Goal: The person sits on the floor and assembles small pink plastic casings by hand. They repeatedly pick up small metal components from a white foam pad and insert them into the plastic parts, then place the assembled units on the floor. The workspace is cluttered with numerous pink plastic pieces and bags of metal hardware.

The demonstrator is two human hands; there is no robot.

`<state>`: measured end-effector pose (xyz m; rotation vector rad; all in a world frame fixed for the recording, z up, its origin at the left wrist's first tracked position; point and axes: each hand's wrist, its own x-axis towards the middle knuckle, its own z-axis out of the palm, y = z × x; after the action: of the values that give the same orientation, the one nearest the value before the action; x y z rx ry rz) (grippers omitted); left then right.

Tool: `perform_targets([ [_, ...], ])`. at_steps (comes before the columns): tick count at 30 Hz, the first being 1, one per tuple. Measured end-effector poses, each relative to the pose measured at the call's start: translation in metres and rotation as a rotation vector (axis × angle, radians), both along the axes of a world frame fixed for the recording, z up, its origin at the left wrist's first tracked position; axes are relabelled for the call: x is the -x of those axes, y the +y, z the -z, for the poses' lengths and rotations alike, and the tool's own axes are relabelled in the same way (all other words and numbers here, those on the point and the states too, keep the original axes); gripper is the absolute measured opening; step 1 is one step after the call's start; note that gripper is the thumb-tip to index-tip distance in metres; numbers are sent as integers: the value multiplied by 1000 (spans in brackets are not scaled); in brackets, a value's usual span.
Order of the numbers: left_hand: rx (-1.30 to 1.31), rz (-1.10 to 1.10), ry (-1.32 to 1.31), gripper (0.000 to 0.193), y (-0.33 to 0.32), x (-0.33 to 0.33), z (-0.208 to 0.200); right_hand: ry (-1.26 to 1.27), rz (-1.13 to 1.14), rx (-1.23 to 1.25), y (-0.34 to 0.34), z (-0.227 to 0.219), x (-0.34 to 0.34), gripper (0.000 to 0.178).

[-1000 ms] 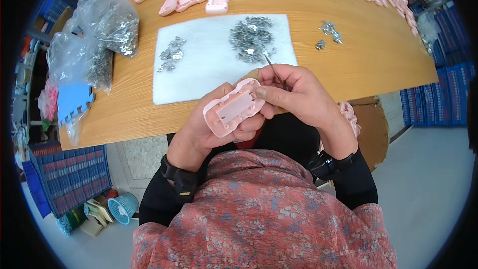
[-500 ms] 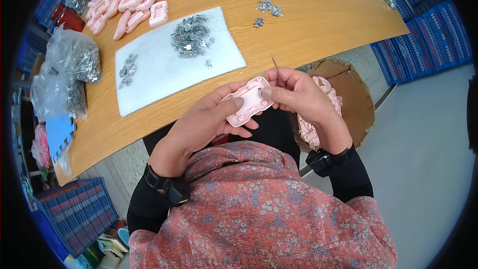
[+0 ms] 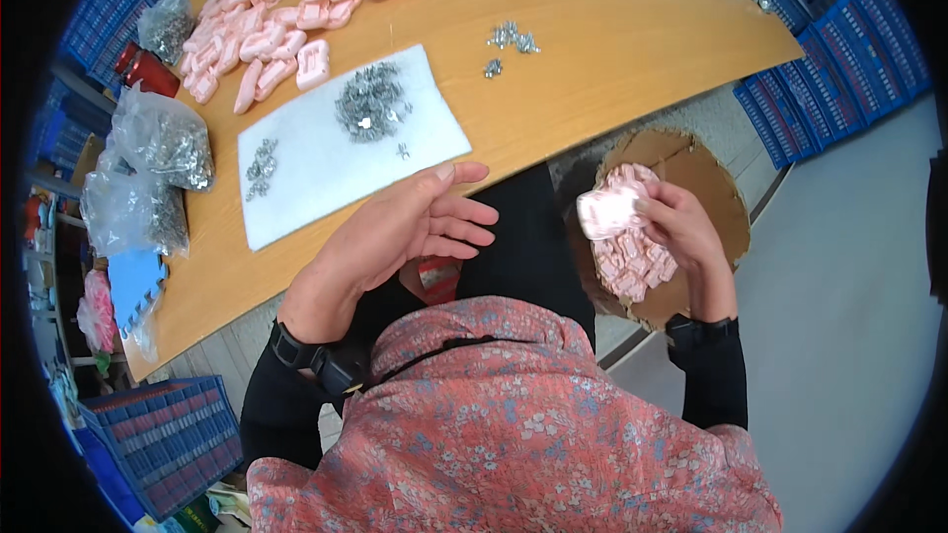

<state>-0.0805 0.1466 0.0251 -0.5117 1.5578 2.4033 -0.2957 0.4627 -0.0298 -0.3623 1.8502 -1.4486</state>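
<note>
My right hand (image 3: 681, 222) grips a pale pink plastic shell (image 3: 606, 212) by its right end, thumb and fingers closed on it. The shell is held above a round, torn-edged cardboard container (image 3: 716, 178) heaped with similar pink pieces (image 3: 637, 266). Glare washes out the shell's details. To the left, over my lap near the table edge, my left hand (image 3: 400, 232) holds nothing, its fingers extended and apart. No thin metal tool shows in either hand.
On the wooden table (image 3: 583, 59) lies a white foam sheet (image 3: 306, 202) with a pile of small metal parts (image 3: 373, 104) and a smaller cluster. Pink shells (image 3: 267, 39) crowd the far left. Bags of metal parts (image 3: 168, 138) stand at the left edge; blue trays (image 3: 839, 69) stand at right.
The pink shell has gone from between both hands in front of me to the right, over the cardboard container, in my right hand alone. My left hand has let go and spread its fingers.
</note>
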Motion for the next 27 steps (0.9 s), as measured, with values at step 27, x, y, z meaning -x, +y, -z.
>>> perform_targets([
  [27,1738,-261,-373,66,-219,108,15,811,-51,-23,-142,-33,48,20],
])
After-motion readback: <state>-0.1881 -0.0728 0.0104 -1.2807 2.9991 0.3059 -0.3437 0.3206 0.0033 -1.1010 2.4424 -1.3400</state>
